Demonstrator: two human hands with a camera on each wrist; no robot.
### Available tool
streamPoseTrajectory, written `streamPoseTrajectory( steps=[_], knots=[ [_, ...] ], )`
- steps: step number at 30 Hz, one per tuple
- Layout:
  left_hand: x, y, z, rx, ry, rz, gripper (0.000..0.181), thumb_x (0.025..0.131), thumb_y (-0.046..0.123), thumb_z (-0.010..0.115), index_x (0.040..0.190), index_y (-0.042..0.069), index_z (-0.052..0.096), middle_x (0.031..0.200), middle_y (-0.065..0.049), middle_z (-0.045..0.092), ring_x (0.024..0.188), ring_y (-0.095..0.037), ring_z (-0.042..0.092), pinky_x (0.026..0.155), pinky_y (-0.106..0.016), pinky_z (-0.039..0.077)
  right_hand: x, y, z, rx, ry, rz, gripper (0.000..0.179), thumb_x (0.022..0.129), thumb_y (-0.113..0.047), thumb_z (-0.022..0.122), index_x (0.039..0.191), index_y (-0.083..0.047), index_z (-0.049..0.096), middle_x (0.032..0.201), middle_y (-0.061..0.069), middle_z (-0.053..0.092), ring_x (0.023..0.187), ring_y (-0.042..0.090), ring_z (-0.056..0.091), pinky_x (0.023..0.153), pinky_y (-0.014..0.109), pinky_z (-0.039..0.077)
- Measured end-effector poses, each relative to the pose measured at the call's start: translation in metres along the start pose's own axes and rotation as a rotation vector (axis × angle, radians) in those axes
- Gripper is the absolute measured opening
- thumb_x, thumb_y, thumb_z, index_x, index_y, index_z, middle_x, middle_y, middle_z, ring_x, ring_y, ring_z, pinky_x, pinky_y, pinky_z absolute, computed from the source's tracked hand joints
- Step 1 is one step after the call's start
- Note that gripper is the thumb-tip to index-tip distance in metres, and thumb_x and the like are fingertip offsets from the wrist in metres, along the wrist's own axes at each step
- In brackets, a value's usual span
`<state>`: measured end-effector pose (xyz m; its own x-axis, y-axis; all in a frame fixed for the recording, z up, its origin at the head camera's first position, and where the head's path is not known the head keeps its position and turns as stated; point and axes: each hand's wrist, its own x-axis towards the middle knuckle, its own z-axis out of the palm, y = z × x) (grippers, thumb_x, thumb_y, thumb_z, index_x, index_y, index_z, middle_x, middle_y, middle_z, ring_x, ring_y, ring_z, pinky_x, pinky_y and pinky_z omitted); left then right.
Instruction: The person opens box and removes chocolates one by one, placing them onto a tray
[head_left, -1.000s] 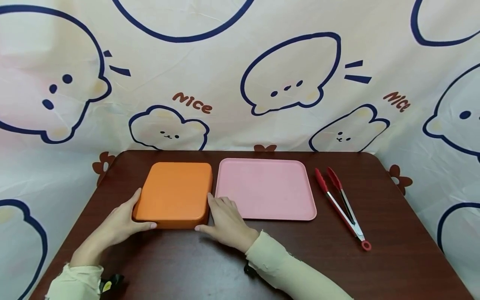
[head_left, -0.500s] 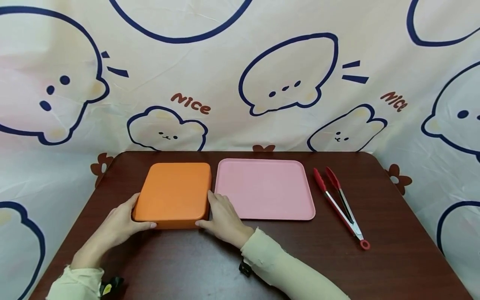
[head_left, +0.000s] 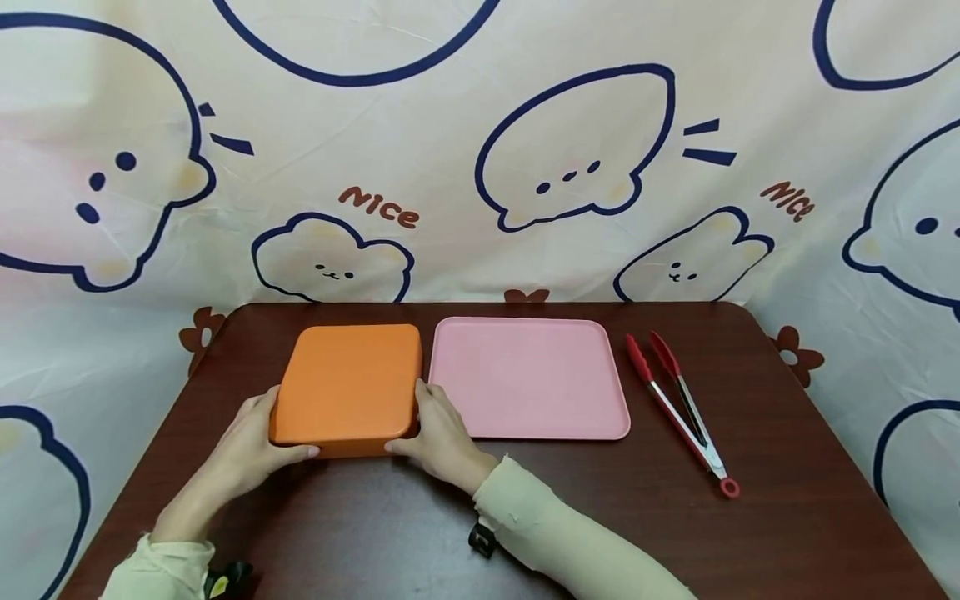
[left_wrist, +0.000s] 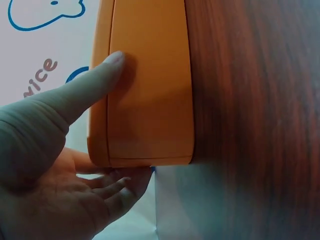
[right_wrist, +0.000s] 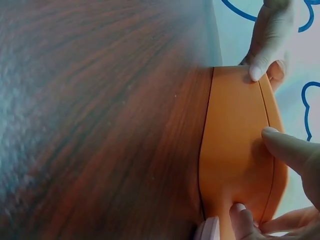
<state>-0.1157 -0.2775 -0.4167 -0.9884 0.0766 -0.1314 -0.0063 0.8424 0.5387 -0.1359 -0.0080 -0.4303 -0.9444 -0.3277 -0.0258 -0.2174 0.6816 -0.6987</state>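
A square orange box (head_left: 349, 379) with rounded corners lies on the dark wooden table, left of a pink tray. A seam between lid and body runs along its side in both wrist views. My left hand (head_left: 243, 450) holds the front left corner, thumb on the front face and fingers along the left side. On the front right corner, my right hand (head_left: 442, 433) grips likewise, its thumb on the front face. The right wrist view shows both thumbs on the front of the orange box (right_wrist: 232, 135). The box's inside is hidden.
Close beside the box on its right lies the pink tray (head_left: 528, 379), with nothing on it. Farther right are red-handled metal tongs (head_left: 686, 421), spread apart. A printed cloth (head_left: 450, 150) hangs behind the brown table (head_left: 360, 533) and along its sides.
My left hand has shifted slightly right with the box's front left corner. My right hand has edged slightly left, still at its corner. The tray and tongs stay put.
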Motion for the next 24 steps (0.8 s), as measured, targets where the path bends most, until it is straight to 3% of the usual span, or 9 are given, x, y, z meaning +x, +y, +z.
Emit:
streamPoseTrajectory(
  steps=[5,11,17,21,24],
  knots=[
    [-0.0011,0.0006,-0.0022,0.053,0.008,-0.039,0.124,0.076,0.051,0.086,0.154,-0.016,0.017,0.138,-0.045,0.039,0.121,-0.054,0.046,0.099,-0.069,0.042,0.001,0.0003,0.0023,0.042,0.018,-0.001,0.101,0.078,-0.026,0.09,0.154,0.008,0.033,0.151,0.02,0.048,0.117,0.022,0.061,0.107,0.035,0.05],
    [-0.0022,-0.0024,-0.0026,0.048,0.004,-0.06,0.122,0.076,0.051,0.086,0.152,-0.018,0.022,0.142,-0.047,0.039,0.127,-0.059,0.042,0.103,-0.071,0.039,0.0007,0.0016,0.0027,0.054,0.042,-0.023,0.097,0.077,-0.025,0.09,0.152,0.008,0.038,0.15,0.018,0.053,0.112,0.021,0.065,0.103,0.034,0.053],
    [-0.0017,-0.0015,0.0007,0.036,0.027,-0.051,0.121,0.075,0.048,0.088,0.151,-0.019,0.022,0.138,-0.046,0.04,0.124,-0.056,0.044,0.103,-0.07,0.039,0.0006,0.0005,0.0042,0.048,0.049,-0.026,0.097,0.077,-0.025,0.09,0.153,0.005,0.038,0.147,0.016,0.056,0.12,0.022,0.062,0.106,0.035,0.051],
    [0.0004,-0.002,0.0016,0.007,0.01,-0.044,0.123,0.075,0.048,0.088,0.152,-0.017,0.019,0.139,-0.044,0.038,0.123,-0.054,0.044,0.102,-0.07,0.04,0.0014,-0.0002,0.005,0.052,0.042,-0.018,0.097,0.078,-0.025,0.09,0.154,0.004,0.037,0.15,0.016,0.052,0.128,0.024,0.059,0.111,0.038,0.048],
    [0.0038,-0.0044,0.0021,-0.022,-0.002,-0.017,0.124,0.075,0.05,0.088,0.153,-0.016,0.018,0.14,-0.042,0.036,0.122,-0.052,0.044,0.101,-0.069,0.041,0.0012,0.0,0.0045,0.057,0.038,0.003,0.097,0.079,-0.024,0.089,0.154,0.005,0.035,0.153,0.018,0.049,0.122,0.024,0.063,0.109,0.037,0.05]
  ],
)
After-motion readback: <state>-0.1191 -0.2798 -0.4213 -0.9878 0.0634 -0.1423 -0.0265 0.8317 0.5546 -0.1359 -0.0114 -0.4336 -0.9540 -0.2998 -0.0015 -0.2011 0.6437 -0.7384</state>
